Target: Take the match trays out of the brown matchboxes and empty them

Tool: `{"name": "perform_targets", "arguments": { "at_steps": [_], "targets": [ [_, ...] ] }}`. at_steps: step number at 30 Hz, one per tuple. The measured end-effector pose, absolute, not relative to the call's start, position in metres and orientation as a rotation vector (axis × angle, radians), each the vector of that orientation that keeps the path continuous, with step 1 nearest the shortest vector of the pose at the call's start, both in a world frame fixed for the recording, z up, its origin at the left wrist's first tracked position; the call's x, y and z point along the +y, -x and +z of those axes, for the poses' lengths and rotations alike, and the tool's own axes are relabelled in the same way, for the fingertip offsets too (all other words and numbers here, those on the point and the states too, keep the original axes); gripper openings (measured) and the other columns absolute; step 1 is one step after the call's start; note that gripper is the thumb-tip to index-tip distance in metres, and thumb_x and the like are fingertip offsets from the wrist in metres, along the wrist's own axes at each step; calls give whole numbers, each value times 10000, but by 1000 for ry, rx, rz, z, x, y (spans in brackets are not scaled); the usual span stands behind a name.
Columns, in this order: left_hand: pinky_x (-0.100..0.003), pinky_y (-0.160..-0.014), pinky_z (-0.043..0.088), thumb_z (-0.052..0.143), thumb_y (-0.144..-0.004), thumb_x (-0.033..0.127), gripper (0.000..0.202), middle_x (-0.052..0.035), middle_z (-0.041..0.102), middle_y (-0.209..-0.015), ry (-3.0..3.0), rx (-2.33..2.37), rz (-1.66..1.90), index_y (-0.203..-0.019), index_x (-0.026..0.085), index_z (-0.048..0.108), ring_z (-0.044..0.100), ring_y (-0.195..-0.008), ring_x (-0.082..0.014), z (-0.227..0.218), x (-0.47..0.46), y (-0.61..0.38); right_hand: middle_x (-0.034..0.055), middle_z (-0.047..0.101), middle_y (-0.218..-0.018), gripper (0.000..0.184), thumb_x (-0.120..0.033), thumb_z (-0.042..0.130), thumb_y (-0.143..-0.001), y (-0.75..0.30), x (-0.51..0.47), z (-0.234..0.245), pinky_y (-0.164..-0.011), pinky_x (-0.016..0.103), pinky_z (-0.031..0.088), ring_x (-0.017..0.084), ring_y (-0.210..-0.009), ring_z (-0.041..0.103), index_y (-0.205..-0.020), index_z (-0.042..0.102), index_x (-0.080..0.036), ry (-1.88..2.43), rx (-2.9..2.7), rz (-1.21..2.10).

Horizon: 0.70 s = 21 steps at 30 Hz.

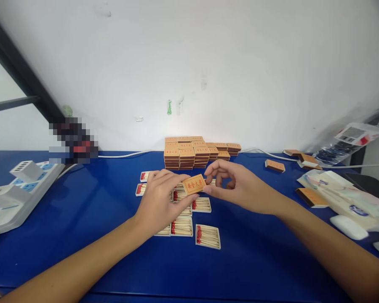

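Sitting at the far left of the blue worktop, a white power strip carries plugged-in adapters. Next come match-filled trays, beneath and around my left hand; its fingers pinch an orange matchbox, tilted, above them. Stacked matchboxes stand behind, by the wall. I have the right hand curled at the matchbox's right end, fingers set narrow; I can't tell whether they grip. Further right, loose boxes lie near a soft plastic pack.
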State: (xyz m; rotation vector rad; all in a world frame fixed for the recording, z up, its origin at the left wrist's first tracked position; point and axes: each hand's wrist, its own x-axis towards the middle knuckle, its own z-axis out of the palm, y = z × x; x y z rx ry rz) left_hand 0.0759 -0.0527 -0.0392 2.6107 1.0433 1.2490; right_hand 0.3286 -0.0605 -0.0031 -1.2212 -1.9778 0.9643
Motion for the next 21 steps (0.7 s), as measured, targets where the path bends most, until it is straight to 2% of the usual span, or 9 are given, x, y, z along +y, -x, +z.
{"name": "perform_targets", "arguments": {
  "at_steps": [5, 10, 13, 16, 21],
  "targets": [
    [-440, -889, 464, 869, -910, 394, 373, -20, 824, -1049, -2622, 1017, 1304, -1214, 223, 738, 730, -943, -239, -40, -51, -73, -4, 647, -801, 370, -563, 787, -898, -317, -59, -9, -604, 295, 418, 143, -697, 534, -1005, 735, -213, 1210, -1870, 1142],
    [-465, -965, 483, 864, -901, 467, 458, -47, 829, -1135, -2660, 988, 1274, -1271, 233, 730, 754, -1009, -260, -41, -51, -73, -30, 590, -695, 474, -672, 788, -854, -304, -63, -17, -522, 280, 329, 109, -572, 434, -850, 673, -212, 1222, -1608, 1311],
    [-506, -1083, 469, 835, -916, 507, 507, -68, 817, -1206, -2653, 999, 1219, -1318, 227, 708, 757, -1103, -276, -43, -50, -72, -52, 539, -634, 490, -677, 815, -825, -305, -61, -19, -497, 270, 280, 97, -536, 384, -816, 653, -215, 1202, -1555, 1340],
    [-528, -1161, 437, 786, -968, 492, 472, -69, 806, -1256, -2639, 1025, 1190, -1340, 218, 688, 759, -1141, -270, -44, -49, -72, -65, 500, -599, 484, -672, 813, -829, -312, -56, -18, -486, 263, 260, 93, -523, 361, -833, 661, -213, 1210, -1545, 1355],
    [-512, -1145, 467, 805, -954, 483, 409, -36, 816, -1201, -2585, 1119, 1186, -1256, 229, 698, 754, -1105, -264, -39, -51, -73, -50, 503, -601, 474, -645, 827, -811, -329, -42, -14, -479, 259, 274, 99, -535, 395, -816, 656, -203, 1221, -1550, 1352]
  ]
}}
